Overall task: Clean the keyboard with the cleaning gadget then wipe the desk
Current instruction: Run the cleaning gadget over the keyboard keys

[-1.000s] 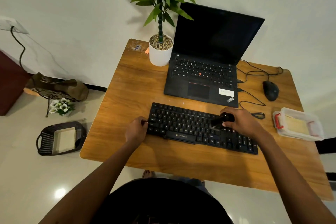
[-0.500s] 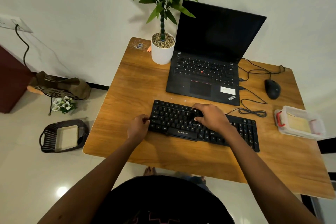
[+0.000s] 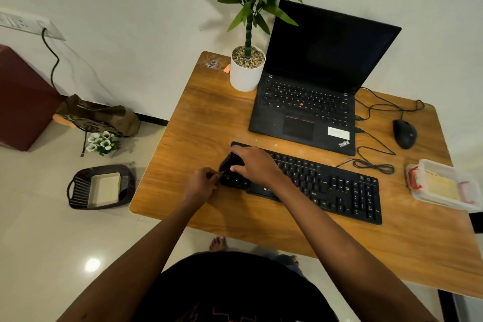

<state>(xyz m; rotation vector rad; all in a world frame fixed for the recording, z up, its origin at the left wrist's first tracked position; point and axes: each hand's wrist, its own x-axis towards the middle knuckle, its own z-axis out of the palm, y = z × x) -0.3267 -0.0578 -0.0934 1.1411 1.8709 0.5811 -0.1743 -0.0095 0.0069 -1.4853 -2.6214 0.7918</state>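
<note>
- keyboard lies across the table, long axis left to right.
- right hand has its fingers curled round the cleaning gadget at the keyboard's left end; most keys lie rightward.
- left hand grips that left edge with curled fingers.

The laptop carries the silver word "ThinkPad" at a slant on the lower right corner of its palm rest. Just beside that logo, a white sticker bears faint print too small to read. The laptop's keys show white letters, too small to make out with certainty. On the front edge of the keyboard a light brand mark begins "ZE"; the rest of the word is covered. Its white key legends are mostly too blurred to read. A small wrapper at the counter's far left corner has illegible blue print.
</note>
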